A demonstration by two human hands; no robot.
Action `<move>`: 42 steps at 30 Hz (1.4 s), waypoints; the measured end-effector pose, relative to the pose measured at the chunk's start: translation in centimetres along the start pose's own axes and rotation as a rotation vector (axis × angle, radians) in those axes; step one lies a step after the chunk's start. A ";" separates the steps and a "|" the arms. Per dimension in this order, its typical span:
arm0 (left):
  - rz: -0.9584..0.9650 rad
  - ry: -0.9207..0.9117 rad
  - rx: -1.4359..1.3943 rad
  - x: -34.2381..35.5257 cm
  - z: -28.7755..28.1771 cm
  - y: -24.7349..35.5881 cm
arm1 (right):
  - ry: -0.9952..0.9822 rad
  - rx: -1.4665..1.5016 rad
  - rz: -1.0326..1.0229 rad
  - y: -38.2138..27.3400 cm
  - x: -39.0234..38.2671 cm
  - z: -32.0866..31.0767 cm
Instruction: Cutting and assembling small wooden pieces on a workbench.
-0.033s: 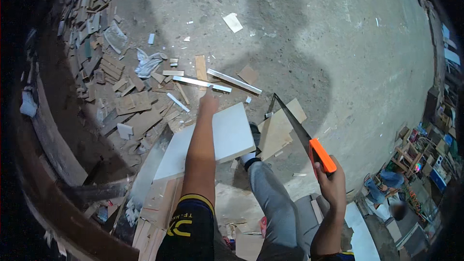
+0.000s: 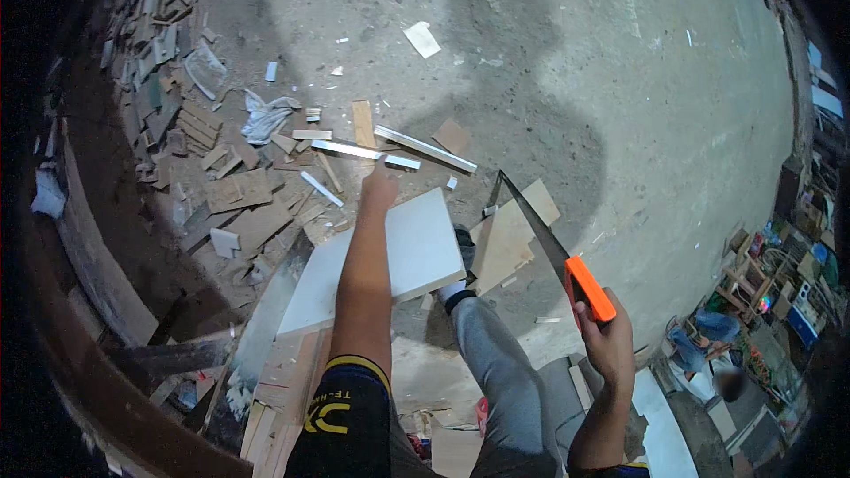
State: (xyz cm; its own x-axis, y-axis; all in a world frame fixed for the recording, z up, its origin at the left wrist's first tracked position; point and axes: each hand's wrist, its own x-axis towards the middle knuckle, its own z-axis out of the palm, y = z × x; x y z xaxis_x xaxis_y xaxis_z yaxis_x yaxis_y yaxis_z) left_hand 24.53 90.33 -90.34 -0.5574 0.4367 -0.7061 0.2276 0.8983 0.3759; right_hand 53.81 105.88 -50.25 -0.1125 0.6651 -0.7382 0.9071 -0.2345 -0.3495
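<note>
My left arm stretches across a thick white board [image 2: 423,243]. Beyond the board's far edge, my left hand [image 2: 379,186] is closed on a narrow white strip [image 2: 341,150], with a digit lying across it; the other fingers are mostly hidden. On the right, my right hand [image 2: 607,345] grips a handsaw [image 2: 542,228] by its orange handle. Its dark blade points forward and left, and its tip is apart from the white board. A second pale strip [image 2: 425,149] lies on the floor just beyond the first.
Wood offcuts [image 2: 243,190] and a crumpled white cloth [image 2: 266,115] litter the floor at left. A plywood piece [image 2: 513,235] lies right of the board, near my leg [image 2: 496,363]. Another person [image 2: 708,345] sits at far right beside cluttered goods. A curved dark beam [image 2: 115,381] fills the lower left.
The whole view has shifted very slightly. Both hands, the strip and the handsaw keep the same positions relative to the board.
</note>
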 end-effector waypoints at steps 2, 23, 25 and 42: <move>-0.056 -0.075 -0.019 0.3 2.3 2.5 | 0.022 -0.050 0.048 0.3 -0.4 -0.6; -0.440 0.139 -0.899 -7.0 -0.3 6.8 | 0.164 0.087 0.053 3.0 -0.2 -0.5; -0.225 0.250 -0.560 -9.1 -2.6 5.5 | 0.110 0.109 0.019 1.5 -0.3 0.9; 0.142 -0.196 -0.446 -40.8 -7.8 12.2 | 0.067 0.158 -0.070 8.5 -4.6 5.9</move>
State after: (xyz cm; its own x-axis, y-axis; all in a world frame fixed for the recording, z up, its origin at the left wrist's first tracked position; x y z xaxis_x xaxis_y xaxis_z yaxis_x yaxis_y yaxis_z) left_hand 43.78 83.13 -52.26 -0.3756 0.5925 -0.7126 -0.0962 0.7399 0.6659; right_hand 59.61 96.67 -53.24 -0.1414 0.7282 -0.6707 0.8225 -0.2906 -0.4890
